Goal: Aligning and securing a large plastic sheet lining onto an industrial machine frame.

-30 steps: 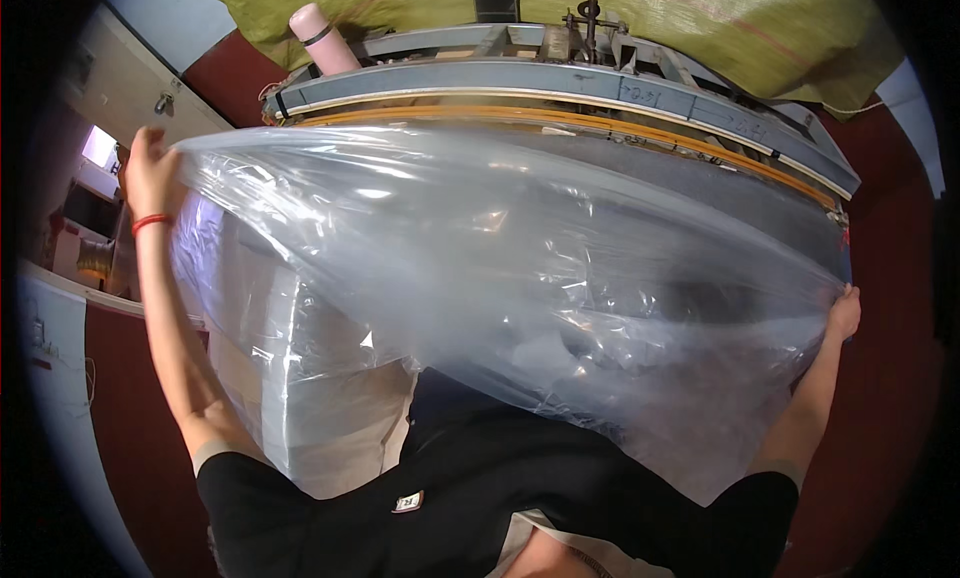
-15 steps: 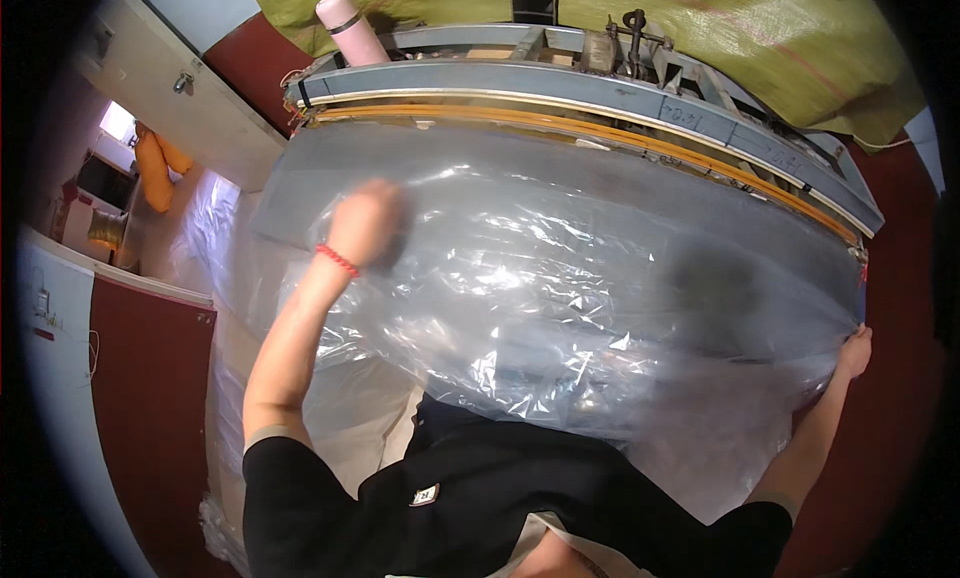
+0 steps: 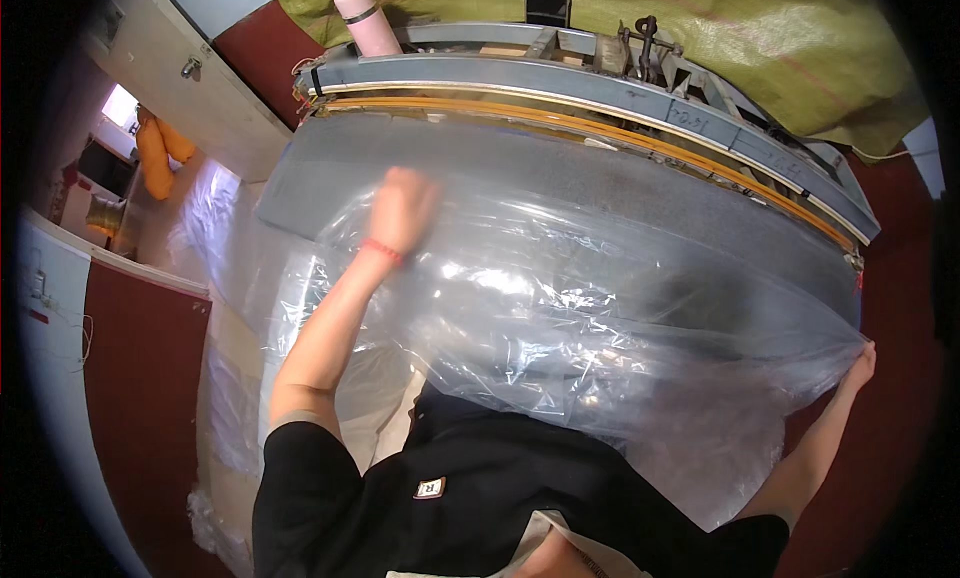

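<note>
A wide clear plastic sheet [image 3: 510, 308] lies wrinkled and shiny over a grey tabletop [image 3: 400, 143] and hangs over its near edge towards my body. My left hand [image 3: 402, 213], a red bead bracelet at its wrist, is over the sheet's left part; motion smears its fingers, so their grip cannot be made out. Far out at the right corner, my right hand [image 3: 862, 363] has its fingers closed on the sheet's edge. The film is drawn into folds running towards that hand. Along the sheet's far side, a strip of bare grey surface shows.
Behind the tabletop runs a grey metal frame [image 3: 450, 76] with orange strips [image 3: 560, 126] along it. A pink bottle [image 3: 368, 23] and a dark metal clamp [image 3: 648, 43] stand there. Yellow-green woven sheeting [image 3: 760, 48] hangs behind. A door [image 3: 190, 68] is at the left.
My left hand has moved right and slightly farther away over the sheet. The sheet's far edge has come nearer to me, baring more grey surface. My right hand still grips the right corner.
</note>
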Motion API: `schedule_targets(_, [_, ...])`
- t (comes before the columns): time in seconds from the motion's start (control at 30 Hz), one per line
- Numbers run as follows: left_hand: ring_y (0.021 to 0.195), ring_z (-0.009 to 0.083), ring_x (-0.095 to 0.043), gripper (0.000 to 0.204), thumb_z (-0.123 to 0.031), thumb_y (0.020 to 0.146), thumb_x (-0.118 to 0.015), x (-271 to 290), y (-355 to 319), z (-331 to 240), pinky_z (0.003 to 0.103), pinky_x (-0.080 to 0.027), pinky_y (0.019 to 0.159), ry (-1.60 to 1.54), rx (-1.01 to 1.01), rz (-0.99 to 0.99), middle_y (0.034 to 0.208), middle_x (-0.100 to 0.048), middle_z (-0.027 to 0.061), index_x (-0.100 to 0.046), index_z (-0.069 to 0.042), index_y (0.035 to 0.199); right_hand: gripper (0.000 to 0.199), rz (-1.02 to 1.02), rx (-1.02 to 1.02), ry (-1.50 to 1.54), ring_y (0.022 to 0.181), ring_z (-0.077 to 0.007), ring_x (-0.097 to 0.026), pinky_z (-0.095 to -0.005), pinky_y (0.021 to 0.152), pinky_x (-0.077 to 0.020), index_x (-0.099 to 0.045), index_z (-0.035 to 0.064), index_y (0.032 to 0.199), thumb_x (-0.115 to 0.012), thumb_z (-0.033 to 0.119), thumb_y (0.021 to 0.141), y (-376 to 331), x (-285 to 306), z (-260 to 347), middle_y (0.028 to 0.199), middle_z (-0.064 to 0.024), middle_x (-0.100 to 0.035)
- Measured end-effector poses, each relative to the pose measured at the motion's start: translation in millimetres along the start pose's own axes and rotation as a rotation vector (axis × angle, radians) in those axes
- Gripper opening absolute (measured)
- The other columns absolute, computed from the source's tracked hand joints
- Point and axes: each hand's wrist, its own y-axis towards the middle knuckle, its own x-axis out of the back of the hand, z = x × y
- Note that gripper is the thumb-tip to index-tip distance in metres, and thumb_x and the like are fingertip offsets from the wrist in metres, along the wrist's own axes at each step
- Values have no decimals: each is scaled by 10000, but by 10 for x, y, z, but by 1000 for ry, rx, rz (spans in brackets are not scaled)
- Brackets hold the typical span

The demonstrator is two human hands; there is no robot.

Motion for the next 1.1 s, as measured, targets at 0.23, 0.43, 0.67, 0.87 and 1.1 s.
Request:
schedule_targets(0.23, [706, 232, -530, 178, -140, 707, -650, 2, 30, -61, 332, -426, 624, -229, 260, -70, 634, -556, 88, -593, -36, 841, 405, -77, -149, 428, 971, -159, -498, -295, 794, -400, -504, 47, 1141, -519, 331, 852, -218, 675, 592, 1105, -51, -526])
schedule_targets(0.43, [713, 237, -526, 136, -140, 722, -635, 66, 61, 0, 325, -428, 654, -195, 122, 63, 654, -564, 73, -597, -55, 820, 402, -122, -115, 545, 1018, -161, -491, -280, 850, -385, -497, 26, 1145, -552, 283, 841, -318, 777, 727, 1122, -52, -526])
schedule_targets(0.67, [763, 285, -543, 84, -117, 776, -524, 142, 341, 163, 339, -439, 685, -127, 110, -133, 777, -556, 120, -564, -46, 794, 249, -187, -193, 289, 735, -157, -570, -280, 655, -467, -619, -8, 891, -552, 214, 800, -203, 40, 990, 830, -52, -604])
schedule_targets(0.87, [504, 44, -340, 166, -183, 812, -446, -103, 827, 539, 201, -278, 453, -799, 679, -436, 588, -388, -48, -430, -91, 675, 272, -220, 415, -589, 699, -224, -585, -363, 632, -436, -592, 37, 757, -451, 256, 839, -276, -1257, 1445, 714, -120, -608])
schedule_targets(1.1, [486, 31, -323, 193, -145, 840, -501, -784, 1075, 1759, 178, -248, 433, -846, 514, -516, 561, -375, -64, -425, -111, 667, 172, -113, 181, 305, 522, -65, -420, -219, 493, -351, -550, 44, 752, -555, 198, 828, -218, -2193, 1265, 577, 24, -475])
